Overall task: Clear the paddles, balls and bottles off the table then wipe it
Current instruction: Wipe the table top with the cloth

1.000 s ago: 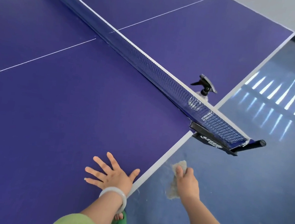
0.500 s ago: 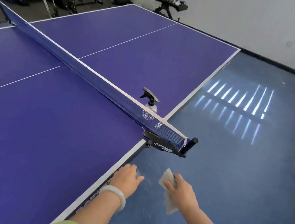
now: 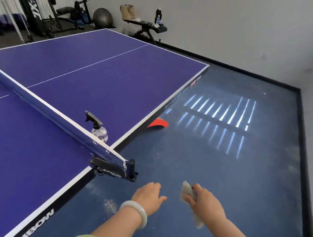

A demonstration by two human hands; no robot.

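Standing off the side edge of the table-tennis table [image 3: 99, 69], by the net post [image 3: 131, 167] at lower centre of the frame. Holding a crumpled grey cloth [image 3: 187, 192] in the right hand [image 3: 203, 203], fingers curled round it, with a tail of it hanging below the wrist. Carrying nothing in the left hand [image 3: 148, 195]: fingers loosely bent and close together, white bangle [image 3: 136, 211] on the wrist, poised over the blue floor [image 3: 224, 165] just right of the table edge, touching nothing.

Only one of the task's things to be seen on the top: a clear spray bottle [image 3: 99, 131], centre-left of the frame, just behind the net [image 3: 46, 104] on its far side and close to the side edge. Up and to the left from both hands, past the net post, and nearer the left hand than the right. Upright, long axis vertical. Black trigger head on top, nozzle apparently aimed toward the upper left of the frame, roughly along the net and away from the hands. Lower body partly veiled by the mesh.

Judged from this: best reached with the free left hand, going round the post end rather than over the net, and closing on the neck under the trigger.
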